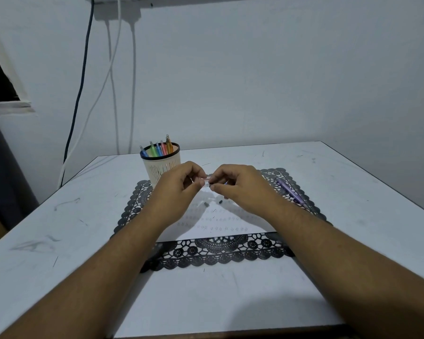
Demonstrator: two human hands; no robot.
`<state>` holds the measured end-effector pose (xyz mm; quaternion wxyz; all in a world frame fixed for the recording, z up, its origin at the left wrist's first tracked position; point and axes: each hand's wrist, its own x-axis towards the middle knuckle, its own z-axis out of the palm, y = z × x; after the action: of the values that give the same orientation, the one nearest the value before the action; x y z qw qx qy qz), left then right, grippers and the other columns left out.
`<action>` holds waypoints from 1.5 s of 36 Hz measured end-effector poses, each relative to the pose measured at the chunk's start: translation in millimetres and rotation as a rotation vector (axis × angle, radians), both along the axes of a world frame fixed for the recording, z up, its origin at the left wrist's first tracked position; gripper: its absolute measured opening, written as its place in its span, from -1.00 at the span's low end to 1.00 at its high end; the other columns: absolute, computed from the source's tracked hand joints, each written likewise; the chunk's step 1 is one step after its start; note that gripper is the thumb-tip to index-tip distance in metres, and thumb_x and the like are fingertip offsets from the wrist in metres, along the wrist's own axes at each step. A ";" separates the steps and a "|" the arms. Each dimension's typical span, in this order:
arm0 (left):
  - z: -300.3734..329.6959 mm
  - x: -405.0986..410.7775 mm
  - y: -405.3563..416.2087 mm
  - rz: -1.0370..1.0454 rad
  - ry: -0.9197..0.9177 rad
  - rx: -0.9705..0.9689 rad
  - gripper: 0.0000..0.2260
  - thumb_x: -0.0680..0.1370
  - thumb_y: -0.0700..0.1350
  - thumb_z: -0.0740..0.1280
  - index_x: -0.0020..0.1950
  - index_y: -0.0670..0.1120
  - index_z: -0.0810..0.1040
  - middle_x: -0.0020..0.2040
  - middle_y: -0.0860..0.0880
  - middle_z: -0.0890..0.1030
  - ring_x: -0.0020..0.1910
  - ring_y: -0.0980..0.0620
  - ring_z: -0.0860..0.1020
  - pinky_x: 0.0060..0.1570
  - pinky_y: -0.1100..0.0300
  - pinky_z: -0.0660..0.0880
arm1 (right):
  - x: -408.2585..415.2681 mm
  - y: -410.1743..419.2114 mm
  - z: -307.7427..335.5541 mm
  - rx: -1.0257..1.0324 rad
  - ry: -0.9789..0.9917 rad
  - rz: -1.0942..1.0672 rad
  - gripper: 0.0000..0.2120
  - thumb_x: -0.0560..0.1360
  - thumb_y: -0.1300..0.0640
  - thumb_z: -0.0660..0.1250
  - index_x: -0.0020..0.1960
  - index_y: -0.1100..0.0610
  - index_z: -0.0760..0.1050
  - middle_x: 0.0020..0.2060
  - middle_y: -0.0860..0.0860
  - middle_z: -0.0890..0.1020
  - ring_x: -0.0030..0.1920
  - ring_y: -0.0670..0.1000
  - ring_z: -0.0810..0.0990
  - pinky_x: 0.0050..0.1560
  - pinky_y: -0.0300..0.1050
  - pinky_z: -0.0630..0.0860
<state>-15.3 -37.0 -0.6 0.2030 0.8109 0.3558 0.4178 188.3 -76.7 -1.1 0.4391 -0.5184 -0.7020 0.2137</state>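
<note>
Both my hands meet above a white sheet of paper (218, 227) that lies on a black lace mat (220, 253). My left hand (179, 184) and my right hand (238, 185) each pinch one end of a small clear pen part (207, 180) held between them, level with the table. The fingers hide most of it. Two small dark bits (206, 204) lie on the paper just below the hands.
A cream slotted cup (160, 165) with several coloured pens stands at the mat's far left corner. A purple pen (290, 190) lies on the mat's right side. Cables hang down the wall at the left. The white table (59, 216) ends close in front.
</note>
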 end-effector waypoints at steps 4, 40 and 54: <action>-0.5 0.8 -0.7 0.006 -0.013 0.001 -0.91 0.63 -0.12 0.40 0.00 0.09 0.60 -0.20 0.06 0.60 -0.29 0.08 0.48 -0.31 0.31 0.39 | 0.1 0.3 -0.5 0.000 0.008 0.010 -0.92 0.54 0.11 0.51 -0.04 -0.08 0.69 -0.19 -0.14 0.72 -0.26 -0.03 0.65 -0.03 0.15 0.66; -1.4 -0.5 0.1 -0.002 -0.003 0.014 -0.84 0.64 -0.14 0.39 0.08 0.14 0.58 -0.15 0.14 0.61 -0.25 0.12 0.53 -0.29 0.33 0.45 | 1.0 1.0 -0.2 -0.016 -0.001 -0.003 -0.92 0.55 0.11 0.49 -0.04 -0.08 0.68 -0.19 -0.12 0.71 -0.23 0.03 0.66 -0.08 0.03 0.63; -4.7 3.8 0.4 -0.066 -0.143 -0.062 -0.80 0.58 -0.18 0.47 0.06 0.13 0.60 -0.13 0.11 0.66 -0.22 0.21 0.57 -0.21 0.36 0.49 | 0.0 4.5 -4.6 -0.023 0.105 0.063 -0.92 0.54 0.15 0.50 -0.04 -0.03 0.69 -0.21 -0.01 0.71 -0.26 -0.02 0.66 -0.13 -0.04 0.66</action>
<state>-11.5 -36.6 -5.3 0.2668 0.7836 0.3263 0.4564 188.3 -72.2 -5.8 0.4624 -0.4892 -0.6915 0.2621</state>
